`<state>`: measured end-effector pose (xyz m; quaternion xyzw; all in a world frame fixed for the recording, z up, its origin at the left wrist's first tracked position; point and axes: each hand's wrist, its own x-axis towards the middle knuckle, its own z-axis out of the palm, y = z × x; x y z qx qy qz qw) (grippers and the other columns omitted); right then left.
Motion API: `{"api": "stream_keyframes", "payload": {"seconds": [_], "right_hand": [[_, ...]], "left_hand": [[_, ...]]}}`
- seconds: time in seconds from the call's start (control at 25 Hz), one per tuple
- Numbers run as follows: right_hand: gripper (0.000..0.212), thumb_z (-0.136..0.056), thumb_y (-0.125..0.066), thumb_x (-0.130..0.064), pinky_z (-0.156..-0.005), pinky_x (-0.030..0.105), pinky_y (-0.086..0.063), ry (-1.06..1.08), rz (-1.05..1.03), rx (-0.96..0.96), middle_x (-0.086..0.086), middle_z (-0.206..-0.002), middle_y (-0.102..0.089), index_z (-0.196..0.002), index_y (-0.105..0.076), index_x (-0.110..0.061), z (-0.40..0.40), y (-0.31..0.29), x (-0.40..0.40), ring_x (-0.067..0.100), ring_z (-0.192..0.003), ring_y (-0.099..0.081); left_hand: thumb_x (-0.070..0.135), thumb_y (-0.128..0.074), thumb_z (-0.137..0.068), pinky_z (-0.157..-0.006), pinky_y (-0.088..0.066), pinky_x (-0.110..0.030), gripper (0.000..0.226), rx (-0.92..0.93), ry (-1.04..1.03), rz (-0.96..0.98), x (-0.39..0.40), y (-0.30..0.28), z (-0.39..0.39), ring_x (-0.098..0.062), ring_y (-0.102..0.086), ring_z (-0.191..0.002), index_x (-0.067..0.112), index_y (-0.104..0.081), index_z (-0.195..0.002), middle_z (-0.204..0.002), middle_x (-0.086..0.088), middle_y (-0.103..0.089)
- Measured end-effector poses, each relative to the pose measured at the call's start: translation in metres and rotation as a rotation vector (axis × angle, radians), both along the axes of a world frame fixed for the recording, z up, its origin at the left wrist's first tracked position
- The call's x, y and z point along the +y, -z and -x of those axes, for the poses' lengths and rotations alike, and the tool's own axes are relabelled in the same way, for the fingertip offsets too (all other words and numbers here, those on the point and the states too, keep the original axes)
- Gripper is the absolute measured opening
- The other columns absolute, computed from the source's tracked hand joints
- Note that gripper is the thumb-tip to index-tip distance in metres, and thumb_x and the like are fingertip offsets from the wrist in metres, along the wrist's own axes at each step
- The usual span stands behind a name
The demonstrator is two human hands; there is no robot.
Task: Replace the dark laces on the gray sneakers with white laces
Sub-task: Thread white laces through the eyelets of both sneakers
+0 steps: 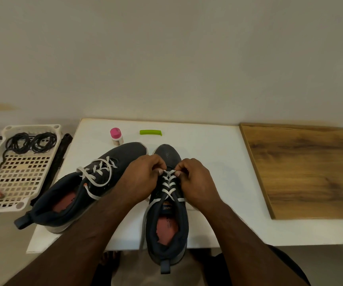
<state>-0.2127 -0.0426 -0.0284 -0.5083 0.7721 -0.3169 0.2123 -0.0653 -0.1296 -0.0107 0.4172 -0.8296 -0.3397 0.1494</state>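
Pale wall behind, white desk [218,153] below: I watch two gray sneakers standing on it. My left hand [143,176] and right hand [195,178] meet over the right sneaker [170,230], which stands near the desk's front edge with its heel overhanging; each hand pinches the white lace [169,182] at the lowest crossings near the toe, fingers curled. One loose end of that lace trails down past the front edge. At the desk's left edge lies the left sneaker [77,188], angled, its own white lace [99,172] threaded and loose. Toward the back edge stand a pink-capped bottle [116,136] and a green clip [150,132]. Off the left edge, a perforated tray [11,182] holds the coiled dark laces [31,142]. A wooden board [306,170] covers the right end.
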Motion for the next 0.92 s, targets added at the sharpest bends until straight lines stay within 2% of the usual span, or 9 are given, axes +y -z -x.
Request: {"api": "stream_keyframes", "payload": {"seconds": [0.16, 0.28, 0.36, 0.56, 0.68, 0.8, 0.92], "right_hand": [[0.014, -0.092, -0.062, -0.011, -0.08, 0.018, -0.045, 0.062, -0.016, -0.075, -0.009, -0.096, -0.068, -0.097, -0.071, -0.021, 0.004, -0.005, 0.002, 0.005, -0.092, -0.06], [0.013, -0.09, -0.066, -0.014, -0.074, 0.011, -0.043, 0.04, -0.056, -0.092, -0.015, -0.091, -0.069, -0.095, -0.074, -0.023, 0.004, -0.009, 0.004, 0.003, -0.088, -0.062], [0.01, -0.09, -0.068, -0.015, -0.074, 0.009, -0.042, 0.043, -0.058, -0.097, -0.019, -0.089, -0.066, -0.092, -0.075, -0.021, 0.002, -0.01, 0.004, 0.001, -0.086, -0.062], [0.01, -0.093, -0.06, -0.012, -0.075, 0.024, -0.043, 0.0, -0.06, -0.006, -0.008, -0.089, -0.064, -0.088, -0.065, -0.018, -0.003, -0.007, 0.002, 0.009, -0.084, -0.055], [0.013, -0.095, -0.053, -0.008, -0.072, 0.025, -0.043, -0.003, -0.019, -0.013, -0.005, -0.087, -0.06, -0.088, -0.058, -0.017, -0.004, -0.005, 0.001, 0.01, -0.082, -0.053], [0.013, -0.095, -0.056, -0.009, -0.075, 0.025, -0.047, 0.008, -0.037, -0.068, -0.008, -0.088, -0.064, -0.09, -0.062, -0.02, -0.001, -0.005, 0.003, 0.008, -0.084, -0.058], [0.011, -0.091, -0.064, -0.013, -0.079, 0.026, -0.053, 0.021, -0.074, -0.127, -0.012, -0.09, -0.069, -0.09, -0.07, -0.023, 0.001, -0.007, 0.004, 0.006, -0.085, -0.064]], "left_hand": [[0.014, -0.065, -0.09, -0.074, -0.047, -0.018, 0.018, 0.053, 0.007, -0.115, -0.002, -0.005, -0.012, 0.0, -0.061, -0.083, 0.03, -0.066, -0.098, -0.088, 0.014, -0.064], [0.017, -0.068, -0.09, -0.071, -0.038, -0.009, 0.016, 0.0, 0.054, -0.078, 0.0, -0.006, -0.015, 0.006, -0.057, -0.083, 0.03, -0.071, -0.098, -0.086, 0.019, -0.061], [0.018, -0.067, -0.09, -0.071, -0.036, -0.009, 0.013, 0.012, 0.063, -0.036, 0.0, -0.005, -0.012, 0.006, -0.056, -0.083, 0.028, -0.072, -0.096, -0.085, 0.019, -0.059], [0.012, -0.055, -0.093, -0.076, -0.045, -0.033, 0.014, -0.014, 0.135, 0.077, 0.002, 0.005, -0.006, -0.011, -0.051, -0.086, 0.025, -0.057, -0.089, -0.089, 0.008, -0.057], [0.01, -0.051, -0.094, -0.073, -0.046, -0.039, 0.019, 0.0, 0.159, 0.112, 0.004, 0.006, -0.005, -0.014, -0.048, -0.083, 0.027, -0.049, -0.087, -0.086, 0.006, -0.053], [0.009, -0.053, -0.094, -0.074, -0.045, -0.033, 0.015, 0.018, 0.145, 0.078, 0.003, 0.005, -0.006, -0.012, -0.051, -0.085, 0.023, -0.055, -0.089, -0.088, 0.006, -0.056], [0.014, -0.061, -0.092, -0.072, -0.039, -0.014, 0.011, 0.011, 0.061, -0.003, 0.0, 0.002, -0.009, -0.002, -0.055, -0.085, 0.024, -0.065, -0.092, -0.089, 0.012, -0.061]]}}
